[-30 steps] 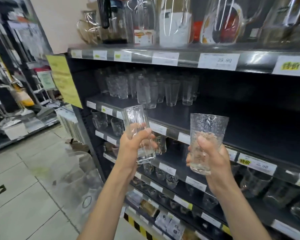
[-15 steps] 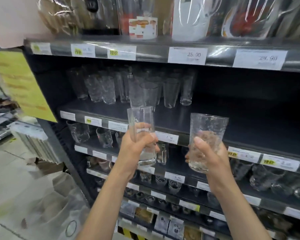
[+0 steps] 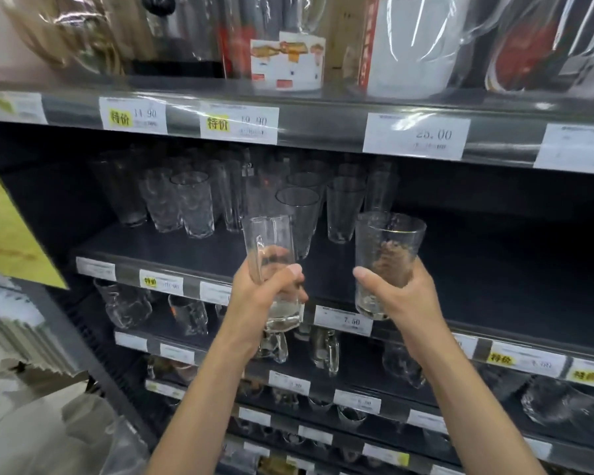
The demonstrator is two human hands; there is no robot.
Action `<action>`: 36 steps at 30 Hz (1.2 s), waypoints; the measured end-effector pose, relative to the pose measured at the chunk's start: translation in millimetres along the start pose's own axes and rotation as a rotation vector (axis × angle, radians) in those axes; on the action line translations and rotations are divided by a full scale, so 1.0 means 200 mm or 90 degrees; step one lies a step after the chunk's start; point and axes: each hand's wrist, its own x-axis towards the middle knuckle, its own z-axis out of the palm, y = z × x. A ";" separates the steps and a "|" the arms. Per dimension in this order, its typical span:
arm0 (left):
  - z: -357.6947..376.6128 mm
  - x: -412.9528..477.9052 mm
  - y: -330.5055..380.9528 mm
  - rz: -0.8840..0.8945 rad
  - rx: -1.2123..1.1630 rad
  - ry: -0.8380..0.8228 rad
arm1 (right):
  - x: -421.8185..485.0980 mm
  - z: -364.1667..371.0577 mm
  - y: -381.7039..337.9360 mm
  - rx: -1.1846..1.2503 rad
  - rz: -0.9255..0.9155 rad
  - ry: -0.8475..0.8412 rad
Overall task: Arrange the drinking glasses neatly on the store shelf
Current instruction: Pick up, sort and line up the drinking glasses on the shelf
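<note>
Left hand grips a tall glass, right hand a textured glass, before the shelf; either could knock the standing glasses there

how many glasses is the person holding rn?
2. A narrow glass in the left hand, a wider textured glass in the right hand; both held before the shelf. No others seem hidden in either hand.

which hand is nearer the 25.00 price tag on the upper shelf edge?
Right. The right hand sits almost straight below the 25.00 price tag; the left hand is below it and well off to the left.
</note>
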 end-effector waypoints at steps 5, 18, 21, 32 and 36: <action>-0.07 0.11 -0.01 0.001 0.017 -0.017 | 0.19 0.11 0.02 -0.057 0.019 0.012; -0.21 0.38 -0.09 -0.037 0.059 -0.038 | 0.40 0.33 0.12 -0.097 0.075 0.062; -0.22 0.42 -0.11 -0.037 0.051 -0.046 | 0.42 0.35 0.13 -0.087 0.083 0.084; -0.25 0.45 -0.14 -0.035 0.035 -0.083 | 0.48 0.38 0.19 -0.062 0.104 0.109; -0.25 0.44 -0.13 -0.026 0.033 -0.090 | 0.49 0.38 0.21 -0.034 0.095 0.116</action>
